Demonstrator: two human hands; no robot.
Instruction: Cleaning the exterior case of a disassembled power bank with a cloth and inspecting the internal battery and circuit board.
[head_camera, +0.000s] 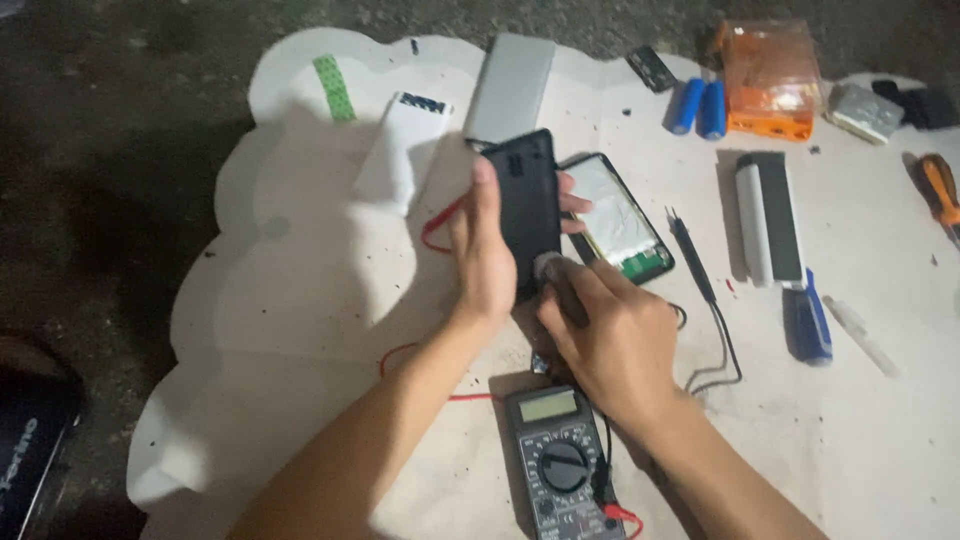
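- White scalloped sheet (300, 300) spread on dark ground; everything below lies on it.
- Grey digital multimeter (560, 465) with round dial, near bottom edge; red lead (425, 385) trails left of it.
- Black probe (692, 255) with black wire, mid-sheet.
- Two blue cylindrical cells (698, 107), side by side, just beside an orange translucent plastic box (770, 80).
- Opened black case with silver pouch cell (620, 220) and green board.
- Blue-handled screwdriver (812, 320), right of centre.
- Green tape strip (335, 88), top left.

The cover (528, 205) is black, the meter (562, 463) grey with a black dial. Two batteries (698, 107) are blue, the box (768, 78) orange, the cloth (300, 290) white, and one wire (440, 225) red.
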